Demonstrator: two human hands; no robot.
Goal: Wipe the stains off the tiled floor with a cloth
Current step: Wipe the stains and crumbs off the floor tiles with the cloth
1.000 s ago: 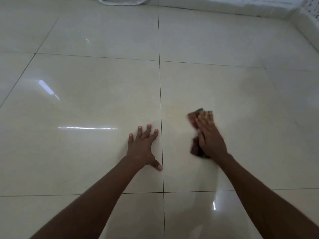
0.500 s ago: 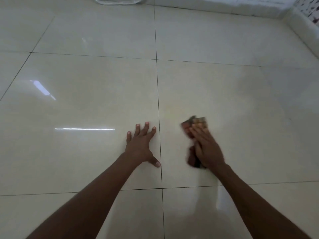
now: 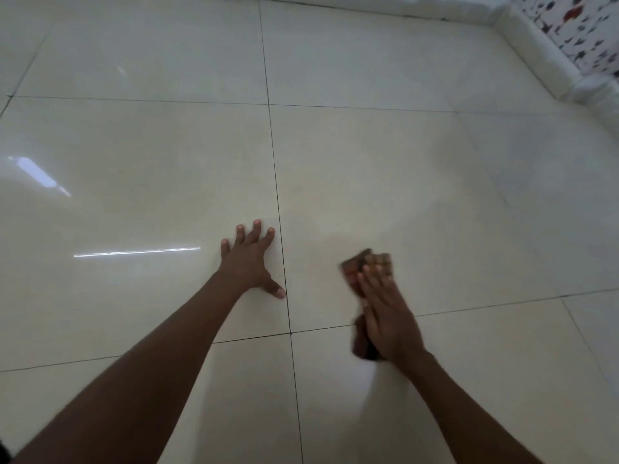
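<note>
- I look down at a glossy cream tiled floor (image 3: 368, 162), split by thin dark grout lines (image 3: 274, 182).
- My right hand (image 3: 388, 316) lies flat on a brown cloth (image 3: 360, 262), fingers straight and pressing down rather than curled round it. The hand is blurred, so I cannot make out the thumb.
- The cloth sits bunched under that palm. One rumpled end pokes out beyond the fingertips; a darker fold shows beside the heel of the hand, on the side towards my other arm.
- My left hand (image 3: 249, 262) rests flat on the neighbouring tile, fingers spread, holding nothing. Its thumb tip touches a grout line.
- I judge the cloth to be soft, light and limp. It should crumple and slide easily on this shiny tile, so a flat palm over its middle seems the best hold, keeping the loose ends from folding under.
- The polished tile looks slippery, and the cloth could skid out from under the hand if pressure eases.
- I cannot pick out distinct stains; only a faint dull patch (image 3: 351, 229) shows just ahead of the fingertips.
- A pale raised kerb (image 3: 536, 55) edges the far corner.
</note>
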